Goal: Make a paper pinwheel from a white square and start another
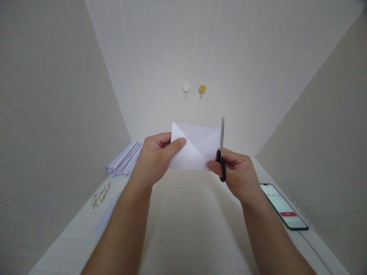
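A folded white sheet of paper [197, 147] with crossing diagonal creases is held up between my hands, above the table. My left hand [157, 154] pinches its left side, thumb lying on the front. At the lower right corner, my right hand [236, 170] grips the paper with its thumb. That same hand carries scissors [222, 152] with black handles looped on the fingers; their blades point up, nearly together, beside the paper's right edge. The fingers behind the paper are hidden.
Several rolled or folded white papers [124, 158] lie at the left, near a cluster of small white-and-gold pieces [100, 196]. A phone [283, 206] with a lit screen rests at the right. A white hook [186, 88] and a gold hook [202, 89] are on the back wall.
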Demonstrator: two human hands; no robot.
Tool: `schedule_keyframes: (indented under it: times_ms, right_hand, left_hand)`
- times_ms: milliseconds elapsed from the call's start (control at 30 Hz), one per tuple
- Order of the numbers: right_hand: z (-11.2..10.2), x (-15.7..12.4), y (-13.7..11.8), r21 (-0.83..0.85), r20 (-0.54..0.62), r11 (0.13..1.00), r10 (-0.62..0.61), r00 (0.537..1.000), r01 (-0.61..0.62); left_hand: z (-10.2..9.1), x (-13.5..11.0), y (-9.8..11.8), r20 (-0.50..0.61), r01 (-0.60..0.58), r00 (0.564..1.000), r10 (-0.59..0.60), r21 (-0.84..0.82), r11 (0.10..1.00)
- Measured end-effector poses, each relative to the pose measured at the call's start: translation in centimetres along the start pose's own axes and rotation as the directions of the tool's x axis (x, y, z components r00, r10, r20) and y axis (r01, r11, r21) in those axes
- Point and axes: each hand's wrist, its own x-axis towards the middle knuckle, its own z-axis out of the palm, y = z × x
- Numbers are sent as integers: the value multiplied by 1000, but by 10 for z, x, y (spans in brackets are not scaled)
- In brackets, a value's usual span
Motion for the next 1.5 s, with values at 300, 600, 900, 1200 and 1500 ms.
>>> schedule_keyframes:
  times_ms: [300, 600, 900, 1200, 1500]
  right_hand:
    - [1, 1, 8, -89, -14, 996, -22, 1000, 21]
    - [-17, -1, 11, -165, 147, 984, 86, 985, -62]
    - [-52, 5, 18, -391, 455, 915, 102, 885, 96]
    - [-57, 1, 21, -492, 445, 858, 102, 889, 148]
    - [-54, 3, 29, -546, 351, 836, 284, 892, -51]
  left_hand:
    - [4, 3, -6, -96, -6, 995, 13, 70, 998]
    - [-5, 0, -7, -260, -33, 961, 92, 225, 974]
    - [-8, 0, -7, -325, -43, 939, 110, 206, 978]
    - [-5, 2, -4, -332, -96, 931, 150, 174, 980]
    - [1, -1, -3, -371, -140, 909, 191, 158, 977]
